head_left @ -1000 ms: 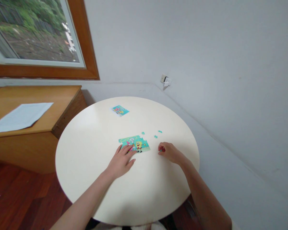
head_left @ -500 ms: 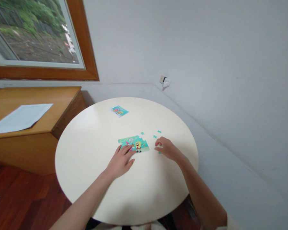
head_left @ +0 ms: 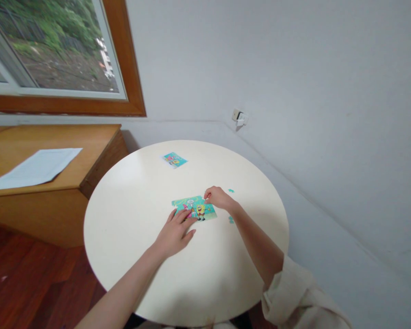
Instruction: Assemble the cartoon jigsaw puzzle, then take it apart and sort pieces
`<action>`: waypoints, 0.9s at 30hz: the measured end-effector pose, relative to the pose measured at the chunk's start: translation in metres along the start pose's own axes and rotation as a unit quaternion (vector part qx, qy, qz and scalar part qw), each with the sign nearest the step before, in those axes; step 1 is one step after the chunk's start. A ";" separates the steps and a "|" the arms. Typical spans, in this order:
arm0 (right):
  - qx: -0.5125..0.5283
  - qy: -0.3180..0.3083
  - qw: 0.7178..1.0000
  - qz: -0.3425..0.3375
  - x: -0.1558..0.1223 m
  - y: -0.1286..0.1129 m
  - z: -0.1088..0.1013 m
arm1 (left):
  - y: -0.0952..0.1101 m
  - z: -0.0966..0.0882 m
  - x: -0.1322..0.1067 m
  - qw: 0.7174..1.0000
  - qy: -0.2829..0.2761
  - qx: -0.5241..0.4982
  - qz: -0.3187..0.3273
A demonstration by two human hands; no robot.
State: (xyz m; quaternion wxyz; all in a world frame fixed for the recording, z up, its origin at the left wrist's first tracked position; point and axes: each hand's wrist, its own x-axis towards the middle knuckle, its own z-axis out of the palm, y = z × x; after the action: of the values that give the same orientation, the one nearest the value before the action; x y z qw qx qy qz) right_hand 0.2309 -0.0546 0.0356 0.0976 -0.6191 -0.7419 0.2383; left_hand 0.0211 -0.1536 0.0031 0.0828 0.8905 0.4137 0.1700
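A jigsaw puzzle [head_left: 208, 211] with cartoon figures on a teal background lies partly joined on the round white table [head_left: 137, 192]. My left hand [head_left: 176, 230] rests on its lower left part with fingers stretched out, covering some of the picture. At the puzzle's upper right edge, my right hand [head_left: 219, 198] has its thumb and fingertips pinched together. Whatever is between those fingertips is too small and hidden to make out. Two spots of loose teal pieces show right of the puzzle: a far piece [head_left: 231, 190] and nearer pieces [head_left: 231, 220].
Toward the back of the table lies a small picture card [head_left: 174, 160] with similar cartoon figures. A wooden cabinet [head_left: 99, 160] with a paper sheet [head_left: 37, 169] on top stands at the left. The wall [head_left: 311, 137] runs close along the right side.
My right hand has moved left and away from me, from beside the puzzle to its upper right edge. It now covers where loose pieces lay. My left hand stays on the puzzle.
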 end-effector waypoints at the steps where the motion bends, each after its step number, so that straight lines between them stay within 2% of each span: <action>1: 0.000 -0.003 1.000 0.001 0.001 0.000 0.000 | 0.000 0.000 0.000 1.000 -0.001 0.000 0.000; 13: 0.017 -0.026 1.000 -0.004 -0.003 -0.001 -0.001 | 0.000 0.000 0.000 1.000 0.007 -0.017 -0.003; 22: 0.025 -0.012 1.000 0.002 -0.001 0.002 0.002 | 0.001 -0.002 0.000 1.000 -0.009 -0.012 -0.005; 27: 0.026 -0.022 0.999 0.013 0.001 0.003 0.000 | 0.000 -0.001 -0.001 1.000 0.003 -0.016 -0.002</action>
State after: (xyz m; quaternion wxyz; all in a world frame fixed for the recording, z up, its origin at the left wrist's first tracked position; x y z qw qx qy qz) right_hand 0.2332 -0.0537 0.0337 0.0939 -0.6205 -0.7294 0.2722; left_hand 0.0207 -0.1543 0.0036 0.0963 0.8877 0.4133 0.1786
